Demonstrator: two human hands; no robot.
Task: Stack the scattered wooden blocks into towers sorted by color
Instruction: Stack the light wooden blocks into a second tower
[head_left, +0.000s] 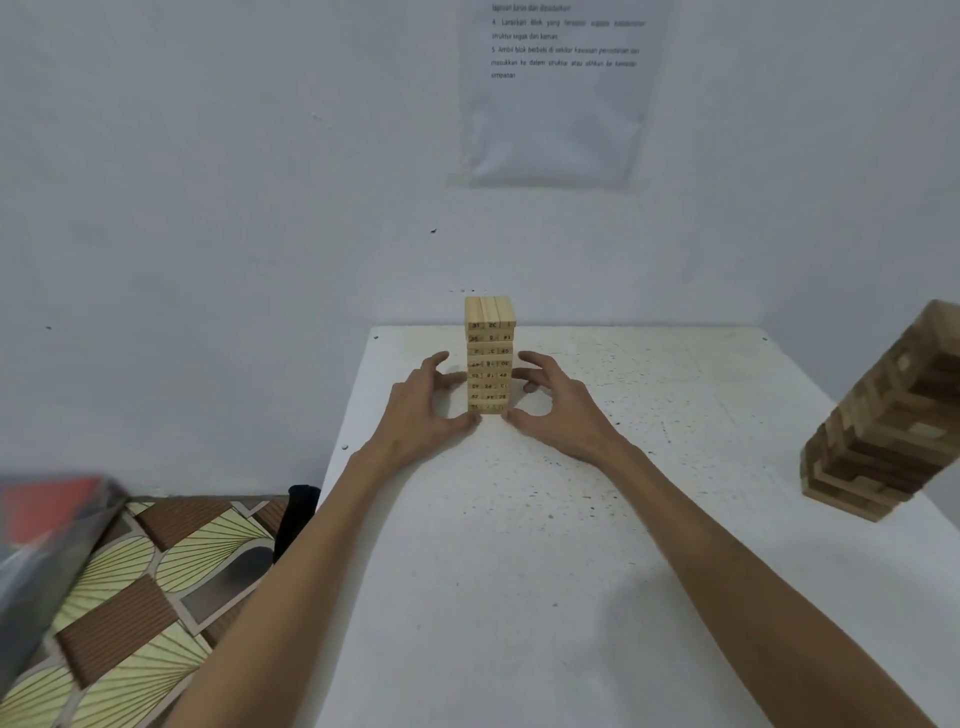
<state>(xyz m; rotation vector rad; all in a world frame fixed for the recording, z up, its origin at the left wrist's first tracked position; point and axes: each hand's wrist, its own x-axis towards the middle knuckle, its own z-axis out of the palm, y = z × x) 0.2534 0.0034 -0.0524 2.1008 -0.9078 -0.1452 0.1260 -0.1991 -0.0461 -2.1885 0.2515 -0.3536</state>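
A tower of light wooden blocks (489, 353) with printed numbers stands upright near the far edge of the white table (519, 545). My left hand (423, 402) is cupped at its left side and my right hand (558, 402) at its right side. Both thumbs touch the tower's bottom layer. The curved fingers of both hands stay a little off its sides. A second tower of mixed brown and dark blocks (883, 415) stands at the table's right edge, partly cut off by the frame.
A white wall rises just behind the table, with a printed sheet (561, 93) taped to it. Left of the table lies patterned floor (135, 597), with a blurred red and grey object (47, 530) at the frame's left edge.
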